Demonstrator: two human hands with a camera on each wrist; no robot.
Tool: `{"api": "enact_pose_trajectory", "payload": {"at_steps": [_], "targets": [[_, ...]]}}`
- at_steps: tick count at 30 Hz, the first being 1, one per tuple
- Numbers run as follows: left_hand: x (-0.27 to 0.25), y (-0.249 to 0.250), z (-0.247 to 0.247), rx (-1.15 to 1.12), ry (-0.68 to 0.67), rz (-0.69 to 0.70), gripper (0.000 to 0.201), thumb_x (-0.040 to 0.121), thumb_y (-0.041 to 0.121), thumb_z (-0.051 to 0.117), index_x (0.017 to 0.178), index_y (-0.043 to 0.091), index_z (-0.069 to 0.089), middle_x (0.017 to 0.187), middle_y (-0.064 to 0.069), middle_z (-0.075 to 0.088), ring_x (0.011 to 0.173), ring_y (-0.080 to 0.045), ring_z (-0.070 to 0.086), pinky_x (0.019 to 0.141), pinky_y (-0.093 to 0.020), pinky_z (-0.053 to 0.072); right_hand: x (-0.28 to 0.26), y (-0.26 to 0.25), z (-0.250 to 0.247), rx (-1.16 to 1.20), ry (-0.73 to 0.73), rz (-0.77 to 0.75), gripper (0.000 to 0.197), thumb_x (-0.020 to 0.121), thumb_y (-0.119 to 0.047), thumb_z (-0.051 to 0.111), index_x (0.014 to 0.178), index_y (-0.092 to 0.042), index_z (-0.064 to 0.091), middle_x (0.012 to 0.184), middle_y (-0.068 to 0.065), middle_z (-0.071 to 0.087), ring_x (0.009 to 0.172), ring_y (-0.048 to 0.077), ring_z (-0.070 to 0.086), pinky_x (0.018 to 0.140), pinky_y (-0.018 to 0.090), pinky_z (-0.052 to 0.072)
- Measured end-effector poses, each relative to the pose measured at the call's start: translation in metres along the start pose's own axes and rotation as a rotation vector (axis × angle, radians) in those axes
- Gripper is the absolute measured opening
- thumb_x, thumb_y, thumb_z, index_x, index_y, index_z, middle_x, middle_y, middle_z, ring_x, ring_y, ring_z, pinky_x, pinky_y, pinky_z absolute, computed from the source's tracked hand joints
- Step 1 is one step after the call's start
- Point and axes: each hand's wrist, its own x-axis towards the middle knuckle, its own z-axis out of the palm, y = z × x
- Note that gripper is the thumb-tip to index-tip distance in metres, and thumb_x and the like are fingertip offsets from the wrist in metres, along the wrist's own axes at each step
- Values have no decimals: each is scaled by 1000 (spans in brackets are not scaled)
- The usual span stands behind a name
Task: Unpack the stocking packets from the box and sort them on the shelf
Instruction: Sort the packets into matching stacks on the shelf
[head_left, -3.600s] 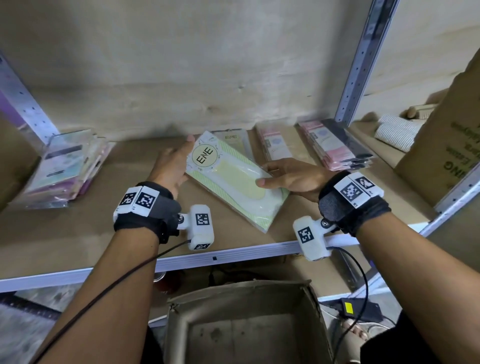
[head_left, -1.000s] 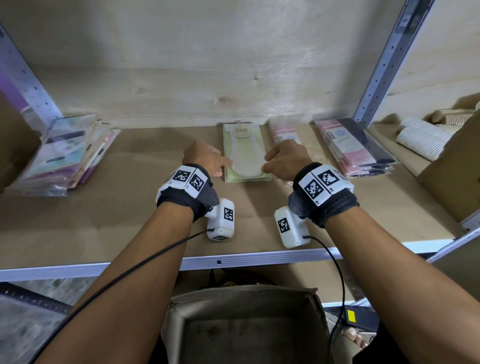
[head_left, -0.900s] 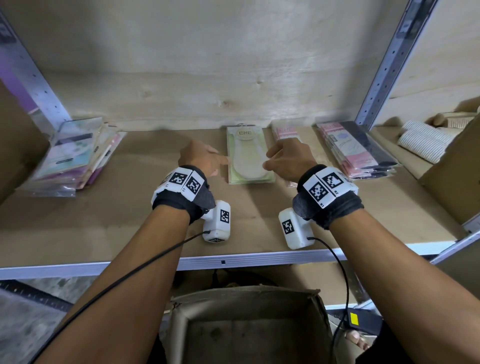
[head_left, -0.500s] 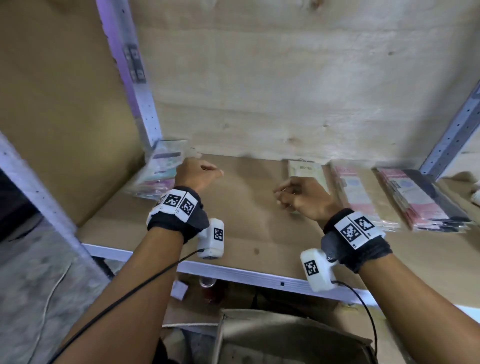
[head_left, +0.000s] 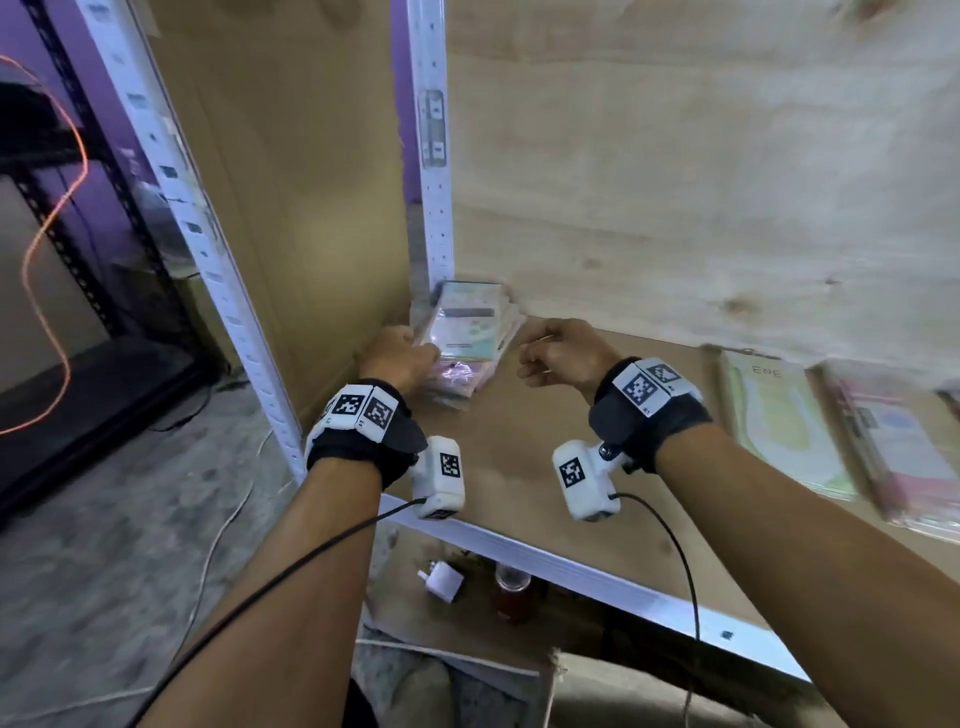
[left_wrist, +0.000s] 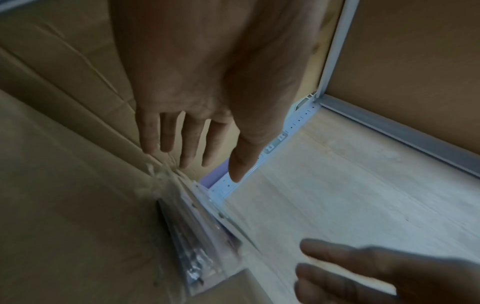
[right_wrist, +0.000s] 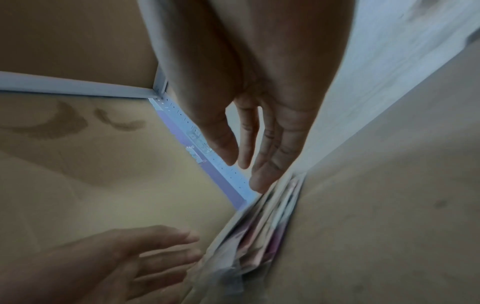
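Observation:
A stack of stocking packets (head_left: 464, 332) lies in the back left corner of the wooden shelf (head_left: 519, 467), against the white upright. My left hand (head_left: 410, 356) is at the stack's left edge, fingers straight and holding nothing; in the left wrist view the left hand (left_wrist: 197, 162) has its fingertips by the stack's (left_wrist: 200, 240) crinkled plastic. My right hand (head_left: 540, 353) hovers just right of the stack, also holding nothing. In the right wrist view the right hand (right_wrist: 246, 166) has its fingertips close to the packets (right_wrist: 262, 232). I cannot tell whether either hand touches. A green ENE packet (head_left: 779, 426) lies flat to the right.
Pink packets (head_left: 893, 452) lie beside the green one. A white perforated upright (head_left: 435, 156) stands in the corner and a metal rail (head_left: 597, 571) edges the shelf front. The cardboard box (head_left: 597, 691) sits below, with a white plug (head_left: 441, 579) and a small jar (head_left: 511, 592) under the shelf.
The view has swung left. Both hands left the green ENE packet lying flat on the shelf and moved left to the stack in the corner.

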Motion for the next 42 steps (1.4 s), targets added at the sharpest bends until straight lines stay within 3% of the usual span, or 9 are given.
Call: {"api": "enact_pose_trajectory", "payload": {"at_steps": [4, 7, 11, 14, 17, 20, 25, 34, 42], "targets": [[1, -3, 0, 23, -57, 7, 26, 90, 20, 61, 108, 7, 73, 111, -12, 71, 101, -28, 65, 95, -37, 51, 27, -4, 20, 60, 26, 17, 11, 92, 3, 56, 102, 0, 60, 84, 17, 57, 69, 29, 56, 76, 42, 57], [-2, 0, 5, 54, -75, 34, 11, 90, 18, 61, 89, 15, 72, 96, -4, 69, 93, -25, 65, 82, -30, 50, 33, 2, 25, 19, 57, 37, 2, 90, 0, 63, 90, -1, 64, 73, 12, 58, 60, 24, 57, 79, 43, 58], [-3, 1, 7, 125, -37, 58, 18, 86, 9, 57, 77, 23, 64, 87, 0, 60, 82, -22, 58, 75, -27, 48, 28, 15, 15, 26, 61, 54, 21, 86, 5, 67, 70, -6, 58, 62, 12, 53, 52, 23, 47, 54, 31, 48], [-6, 2, 6, 42, -102, 15, 27, 85, 7, 66, 110, 16, 66, 107, -7, 66, 99, -24, 66, 90, -32, 54, 17, 22, -2, 115, 45, 88, 21, 84, 12, 64, 77, -6, 55, 65, 10, 50, 51, 18, 44, 41, 21, 38], [-17, 11, 9, -66, -273, 105, 45, 87, -8, 60, 127, 11, 58, 83, -7, 70, 75, -16, 67, 62, -18, 54, 0, 27, -23, 189, 10, 90, 27, 85, 14, 60, 101, -8, 59, 69, 9, 54, 52, 13, 45, 46, 20, 34], [-33, 24, 17, -9, -382, 269, 53, 85, -20, 50, 130, 8, 57, 75, -1, 62, 67, -10, 57, 57, -13, 47, -20, 29, -48, 265, 16, 77, 32, 87, 12, 59, 112, -6, 61, 70, 6, 55, 55, 12, 43, 49, 22, 31], [-66, 59, 42, -40, -240, 477, 32, 83, -1, 71, 110, 15, 73, 79, 4, 57, 74, -11, 54, 81, -22, 45, -52, 32, -88, 408, 59, 95, 33, 88, 4, 61, 120, 0, 63, 78, 7, 53, 59, 12, 44, 50, 21, 30], [-106, 122, 74, -121, -4, 861, 9, 86, 24, 75, 89, 17, 71, 91, -5, 57, 81, -14, 59, 74, -18, 47, -117, 46, -167, 671, 19, 3, 19, 92, -35, 61, 93, -15, 60, 81, 6, 69, 60, 15, 52, 56, 24, 33], [-122, 153, 108, -477, -127, 804, 18, 90, 31, 71, 101, 17, 72, 100, 1, 76, 93, -19, 71, 80, -34, 56, -147, 86, -210, 400, 93, -153, 28, 92, -6, 60, 117, -14, 71, 83, -6, 66, 66, 10, 46, 58, 24, 31]]}}
